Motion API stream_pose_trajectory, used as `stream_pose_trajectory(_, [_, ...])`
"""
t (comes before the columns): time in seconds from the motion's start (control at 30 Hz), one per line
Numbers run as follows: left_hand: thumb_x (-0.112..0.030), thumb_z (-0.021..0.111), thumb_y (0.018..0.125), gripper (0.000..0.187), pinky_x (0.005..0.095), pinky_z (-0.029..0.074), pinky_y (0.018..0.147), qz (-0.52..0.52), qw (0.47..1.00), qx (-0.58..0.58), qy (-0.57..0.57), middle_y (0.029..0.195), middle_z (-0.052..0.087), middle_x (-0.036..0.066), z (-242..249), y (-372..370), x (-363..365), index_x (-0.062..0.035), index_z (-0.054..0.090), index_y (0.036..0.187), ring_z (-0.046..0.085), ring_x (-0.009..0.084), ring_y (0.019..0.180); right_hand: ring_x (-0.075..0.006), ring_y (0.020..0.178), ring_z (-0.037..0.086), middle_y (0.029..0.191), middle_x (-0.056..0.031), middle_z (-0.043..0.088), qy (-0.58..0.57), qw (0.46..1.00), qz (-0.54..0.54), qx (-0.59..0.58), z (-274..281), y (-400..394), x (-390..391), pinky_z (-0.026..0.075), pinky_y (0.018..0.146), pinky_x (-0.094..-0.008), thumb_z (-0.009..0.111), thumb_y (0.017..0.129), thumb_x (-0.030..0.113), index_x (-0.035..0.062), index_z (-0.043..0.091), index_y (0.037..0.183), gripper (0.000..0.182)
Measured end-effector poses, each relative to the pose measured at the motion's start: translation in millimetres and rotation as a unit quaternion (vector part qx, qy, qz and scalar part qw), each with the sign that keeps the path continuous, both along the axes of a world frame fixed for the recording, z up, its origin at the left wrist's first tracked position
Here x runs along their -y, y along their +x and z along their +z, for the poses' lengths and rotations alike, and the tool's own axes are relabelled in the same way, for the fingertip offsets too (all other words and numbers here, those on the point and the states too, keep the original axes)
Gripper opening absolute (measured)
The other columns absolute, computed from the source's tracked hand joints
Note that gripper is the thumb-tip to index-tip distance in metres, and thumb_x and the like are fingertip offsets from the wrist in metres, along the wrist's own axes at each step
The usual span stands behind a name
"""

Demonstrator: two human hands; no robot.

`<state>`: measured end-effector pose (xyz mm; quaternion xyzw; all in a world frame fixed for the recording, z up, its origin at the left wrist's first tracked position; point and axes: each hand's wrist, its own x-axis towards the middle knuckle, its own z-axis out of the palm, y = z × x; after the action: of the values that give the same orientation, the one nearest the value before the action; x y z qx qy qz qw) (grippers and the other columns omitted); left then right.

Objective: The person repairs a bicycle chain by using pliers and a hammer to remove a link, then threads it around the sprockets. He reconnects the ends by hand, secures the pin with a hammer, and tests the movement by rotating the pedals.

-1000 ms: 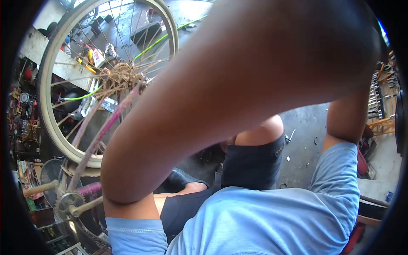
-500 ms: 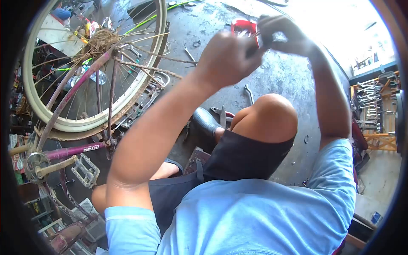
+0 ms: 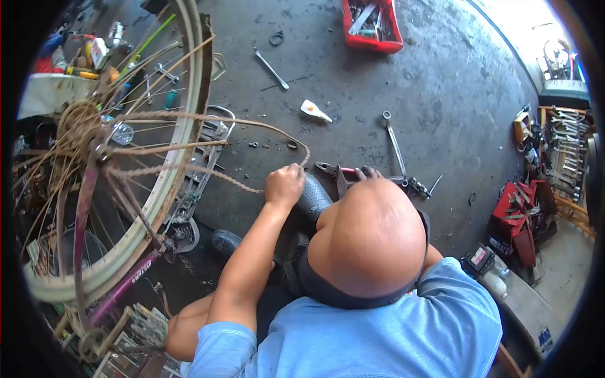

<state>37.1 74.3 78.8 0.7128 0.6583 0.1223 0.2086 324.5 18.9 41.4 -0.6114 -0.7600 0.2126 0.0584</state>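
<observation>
Far left, the upturned bike's rear wheel (image 3: 113, 183) stood w/ its rusty sprocket cluster (image 3: 75, 126) and purple frame tube (image 3: 120, 286). The rusty chain (image 3: 214, 120) ran off the sprocket in two strands: upper one arched over the rim toward approx. the hand, lower one sagged across the spokes and led right.

The left hand (image 3: 283, 184) was down at the chain's near end, fingers curled together on it, just above the dark shoe (image 3: 312, 198). Grip looked closed on the chain, tho the exact pinch point was hidden under the knuckles.

Right of that, the bent knee (image 3: 368, 236) blocked most of the right hand (image 3: 367, 172); only fingertips showed at a red-handled tool, prob. pliers (image 3: 334, 173), lying on the floor. Can't tell if those fingers were shut on it or just touching.

Further right on the concrete: a long wrench (image 3: 394, 142), a small white tube (image 3: 314, 111), another wrench (image 3: 272, 69), a red parts tray (image 3: 372, 25) at top, and a rack of spanners (image 3: 567, 142) at the far edge.

Risks as judged:
- Chain was slack and only hand-held; a tug could drag it off the sprocket or snag it in the spokes.
- If the wheel turned, fingers near the chain could get nipped.
- Rust + grit meant a poor grip; the end could slip and drop.
- Tool reached for blind behind the knee, so a fumble was likely.
</observation>
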Motion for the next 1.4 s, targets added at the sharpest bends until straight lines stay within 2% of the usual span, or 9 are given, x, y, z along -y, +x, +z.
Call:
stream_pose_trajectory(0.17, [-0.022,0.064,0.095,0.023,0.0497,0.058,0.063,0.048,0.998,-0.021,0.039,0.077,0.072,0.016,-39,-17,-10,-0.0075,0.063,0.078,0.07,0.0381,0.069,-0.0321,0.112,0.055,0.127,-0.0086,0.058,0.074,0.993,0.086,0.015,-24,17,-12,0.049,0.094,-0.0467,0.075,0.062,0.015,0.0201,0.06,0.142,0.081])
stream_pose_trajectory(0.27, [-0.021,0.067,0.094,0.016,0.0501,0.056,0.064,0.08,0.995,-0.008,0.06,0.08,0.072,0.018,-41,-25,-17,-0.007,0.068,0.085,0.07,0.0398,0.072,-0.0325,0.106,0.056,0.119,-0.0082,0.059,0.003,0.995,0.097,0.011,-5,11,-35,0.05,0.091,-0.0457,0.081,0.057,0.02,0.0215,0.058,0.142,0.089])
stream_pose_trajectory(0.7, [-0.02,0.065,0.095,0.018,0.05,0.057,0.065,0.108,0.988,0.015,0.11,0.081,0.071,0.019,-25,-43,-6,-0.0049,0.069,0.086,0.069,0.0412,0.073,-0.0354,0.108,0.068,0.113,-0.0216,0.067,-0.141,0.968,0.114,0.175,12,-11,-91,0.052,0.092,-0.0546,0.08,0.07,0.025,0.0011,0.051,0.119,0.062])
stream_pose_trajectory(0.8, [-0.018,0.068,0.094,0.014,0.0488,0.056,0.067,0.12,0.985,0.035,0.12,0.081,0.072,0.019,-30,-46,-1,-0.0045,0.071,0.091,0.07,0.0398,0.075,-0.0444,0.123,0.061,0.133,-0.0339,0.058,-0.337,0.921,0.143,0.131,28,-6,-118,0.05,0.105,-0.0468,0.072,0.083,0.053,-0.0078,0.043,0.13,0.082])
stream_pose_trajectory(0.93, [-0.019,0.069,0.094,0.015,0.047,0.057,0.068,0.124,0.984,0.031,0.127,0.085,0.074,0.017,-51,-49,4,-0.004,0.073,0.095,0.071,0.0378,0.077,-0.0473,0.113,0.059,0.114,-0.0274,0.058,-0.329,0.936,0.122,0.015,21,1,-115,0.047,0.097,-0.0519,0.052,0.105,0.035,0.0009,0.051,0.115,0.036])
stream_pose_trajectory(1.07, [-0.02,0.066,0.096,0.02,0.0454,0.059,0.07,0.117,0.986,0.024,0.112,0.089,0.075,0.019,-56,-49,-2,-0.0013,0.073,0.098,0.072,0.0373,0.077,-0.0375,0.103,0.059,0.103,-0.0223,0.058,-0.315,0.933,0.055,-0.165,29,16,-122,0.045,0.092,-0.0448,0.057,0.104,0.032,-0.0001,0.054,0.107,0.032])
stream_pose_trajectory(1.17, [-0.021,0.065,0.097,0.021,0.0458,0.059,0.07,0.114,0.987,0.026,0.112,0.09,0.075,0.019,-54,-52,-8,-0.0007,0.073,0.099,0.072,0.0376,0.078,-0.0235,0.127,0.054,0.133,-0.0135,0.06,-0.424,0.812,-0.114,-0.385,52,22,-118,0.038,0.11,-0.0332,0.067,0.1,0.03,0.0049,0.052,0.143,0.052])
stream_pose_trajectory(1.3, [-0.021,0.064,0.098,0.022,0.0464,0.059,0.071,0.116,0.988,0.026,0.103,0.09,0.074,0.02,-49,-52,-12,-0.0009,0.073,0.099,0.072,0.0384,0.079,-0.0234,0.142,0.04,0.154,-0.0149,0.044,-0.322,0.845,0.102,-0.415,61,13,-144,0.026,0.119,-0.0331,0.081,0.085,0.027,0.0065,0.053,0.149,0.072])
stream_pose_trajectory(1.4, [-0.021,0.064,0.098,0.021,0.0472,0.058,0.07,0.125,0.987,0.028,0.102,0.088,0.074,0.02,-48,-52,-13,-0.0018,0.072,0.099,0.072,0.0392,0.079,-0.0278,0.134,0.048,0.132,-0.0146,0.054,-0.318,0.865,0.109,-0.373,58,-13,-155,0.035,0.111,-0.0351,0.079,0.083,0.023,0.0034,0.064,0.125,0.048])
